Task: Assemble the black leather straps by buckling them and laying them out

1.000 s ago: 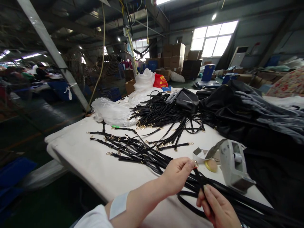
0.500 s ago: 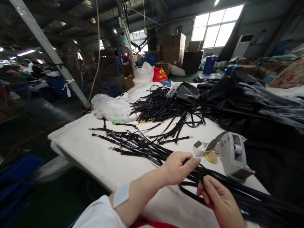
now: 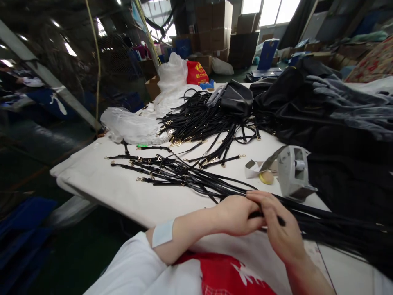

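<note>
My left hand [image 3: 238, 215] is closed round a black strap [image 3: 256, 214] at the table's front edge. Over its fingertips lies my right hand [image 3: 281, 229], closed on the same strap, a bit of which shows dark between the fingers. Most of the held part is hidden by the hands. Just beyond, a bundle of long black straps [image 3: 199, 180] with gold clasps stretches across the white table [image 3: 101, 176]. A larger heap of such straps [image 3: 196, 119] lies farther back.
A grey tape dispenser [image 3: 293, 174] stands right of my hands, beside a yellowish tape roll [image 3: 266, 177]. Black sheet material [image 3: 331, 155] covers the right side. Clear plastic bags [image 3: 132, 127] and a red bag [image 3: 196, 73] lie at the back. A slanted pole [image 3: 46, 73] rises at left.
My right hand has moved up and over the left fingers; before, the hands were slightly apart with the strap between them. The view has tilted down, showing more of the red apron.
</note>
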{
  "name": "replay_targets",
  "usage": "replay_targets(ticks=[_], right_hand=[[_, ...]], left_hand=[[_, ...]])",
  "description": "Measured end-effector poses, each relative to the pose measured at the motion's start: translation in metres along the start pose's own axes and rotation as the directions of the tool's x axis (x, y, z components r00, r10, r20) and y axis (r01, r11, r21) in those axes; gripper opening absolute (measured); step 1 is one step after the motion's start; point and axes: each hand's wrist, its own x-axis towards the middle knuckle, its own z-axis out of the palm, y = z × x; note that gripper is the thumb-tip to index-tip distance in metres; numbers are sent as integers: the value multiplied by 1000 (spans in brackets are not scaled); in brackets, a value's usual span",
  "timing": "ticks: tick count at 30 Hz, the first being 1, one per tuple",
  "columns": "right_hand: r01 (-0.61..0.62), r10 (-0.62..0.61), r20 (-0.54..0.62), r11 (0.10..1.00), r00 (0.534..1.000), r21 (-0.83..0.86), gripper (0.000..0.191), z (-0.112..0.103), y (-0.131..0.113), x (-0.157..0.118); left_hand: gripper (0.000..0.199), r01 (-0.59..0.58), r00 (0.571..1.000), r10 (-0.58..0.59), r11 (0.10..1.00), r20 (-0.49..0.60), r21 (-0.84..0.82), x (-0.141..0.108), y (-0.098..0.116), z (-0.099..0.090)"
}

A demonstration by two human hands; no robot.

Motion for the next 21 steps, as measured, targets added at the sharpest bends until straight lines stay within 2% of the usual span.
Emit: replay_targets(ticks=[1,3,4,5,6,9,13,15,17,21], right_hand=[[-18,25,-138,999,990,48,35,-4,-1,1],[-41,133,-413,974,901,223,41,-13,-2,3],[-46,201,-479,948,855,315,45,-18,-3,4],[-56,261,-493,918,830,392,49,-22,-3,5],[-81,307,-471,894,827,441,51,-26,-3,5],[-197,354,-319,880,879,432,43,-33,0,3],[-257,286,-209,954,935,153,26,-32,9,-3],[-251,259,-189,966,947,69,25,-30,14,-4],[-243,250,-187,968,950,61,27,-27,18,-4],[-228,235,-279,972,931,60,35,-23,16,-3]], left_hand=[[29,18,1000,-19,999,-5,-34,0,-1,-1],[33,34,999,-35,994,-11,-102,-2,-4,-8],[30,25,1000,-26,991,-12,-128,-3,-5,-12],[26,10,1000,-10,989,-4,-150,-3,-5,-16],[22,-2,1000,4,986,8,-166,-4,-5,-19],[22,2,1000,3,986,30,-169,-2,-2,-22],[21,6,1000,-4,992,12,-129,0,2,-19],[20,-11,1000,14,989,14,-146,1,1,-19],[21,-22,1000,26,987,18,-162,0,-1,-19],[25,-21,1000,21,986,1,-167,1,-6,-19]])
